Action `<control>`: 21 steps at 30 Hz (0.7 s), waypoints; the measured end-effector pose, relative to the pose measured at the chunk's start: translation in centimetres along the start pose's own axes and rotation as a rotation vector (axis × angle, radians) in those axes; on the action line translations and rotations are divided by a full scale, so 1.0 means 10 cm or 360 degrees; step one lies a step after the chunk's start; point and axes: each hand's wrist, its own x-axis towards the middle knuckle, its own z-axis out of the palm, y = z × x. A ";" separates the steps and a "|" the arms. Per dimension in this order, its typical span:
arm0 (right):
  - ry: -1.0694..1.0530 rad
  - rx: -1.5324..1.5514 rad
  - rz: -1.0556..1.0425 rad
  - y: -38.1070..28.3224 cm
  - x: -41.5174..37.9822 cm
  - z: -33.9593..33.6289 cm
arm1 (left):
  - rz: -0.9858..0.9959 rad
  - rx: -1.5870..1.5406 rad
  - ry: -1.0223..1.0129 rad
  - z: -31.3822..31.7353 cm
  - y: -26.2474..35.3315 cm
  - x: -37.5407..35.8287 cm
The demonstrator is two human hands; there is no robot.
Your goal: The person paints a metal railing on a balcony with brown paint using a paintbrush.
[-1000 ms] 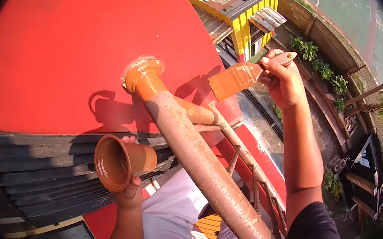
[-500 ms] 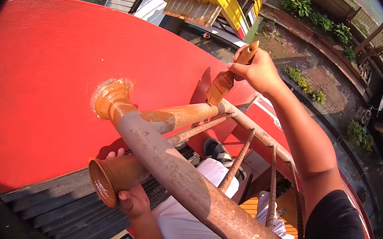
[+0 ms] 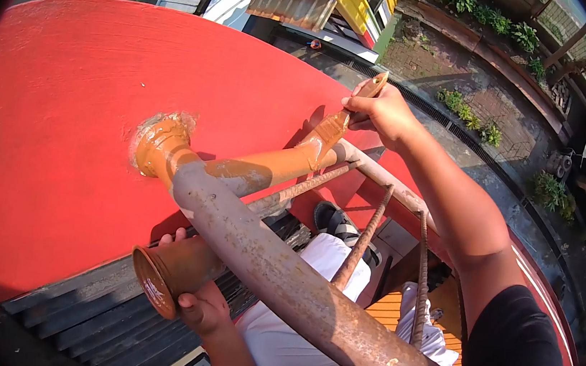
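Okay, so, left to right: one big red wall (image 3: 61, 128), smooth and curved, to the left of and above the thick pipe (image 3: 276, 264). One stack of dark, ridged slats (image 3: 90, 315) below it, lower left of the pipe. One brown cup (image 3: 178, 275), round-mouthed, tipped onto its side just under the pipe, with glossy wet coating inside; base end tucked out of sight behind the pipe. Left hand (image 3: 205, 310) wrapped around the cup, thumb on the near side, fingertips just peeking over the far side, rest of the fingers hidden.

One lumpy, glossy orange-brown collar (image 3: 159, 150) at the pipe's wall end. Pipe itself round, rusty and blotchy. One branch pipe (image 3: 273, 168) to its upper right, mostly wet orange, with a greyish patch near the left end. One strappy sandal (image 3: 336, 220) and white trousers (image 3: 275, 336), both partly cut by the pipe. One flat brush (image 3: 328, 130) above the pipe, bristles touching the branch pipe, caked in orange. Right hand (image 3: 382, 112) pinching the brush handle between thumb and fingers. Three thin ribbed bars (image 3: 366, 238) clearly countable to the pipe's upper right; hard to tell about any more behind the arm and black sleeve (image 3: 516, 353).
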 end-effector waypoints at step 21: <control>0.0362 -0.0312 -0.0121 0.41 0.20 -0.38 | -0.0039 -0.0054 -0.0015 -0.03 -0.01 0.02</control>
